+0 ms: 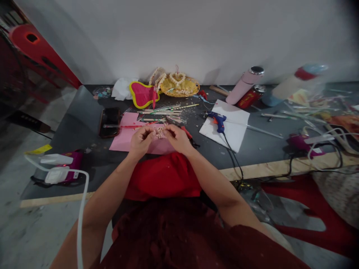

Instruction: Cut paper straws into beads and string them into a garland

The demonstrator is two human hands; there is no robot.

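Note:
Above a pink sheet (122,138), my left hand (142,140) and my right hand (178,137) face each other. A small beige piece made of many little bits (160,132) is pinched between them, its left edge in my left fingertips and its right edge in my right. Just beyond lie several thin patterned paper sticks (159,113). A tool with red handles (187,132) rests beside my right hand, partly hidden by it. Similar beige work, a heart-shaped ring (177,79), sits in the yellow woven basket (167,91) at the back.
A blue glue gun (217,121) lies on a white board (242,129), its cord over the front edge. A phone (109,122) lies left. A pink flask (244,86) and red can (251,96) stand at the back right. Purple power strips (73,164) with white cables sit at both sides.

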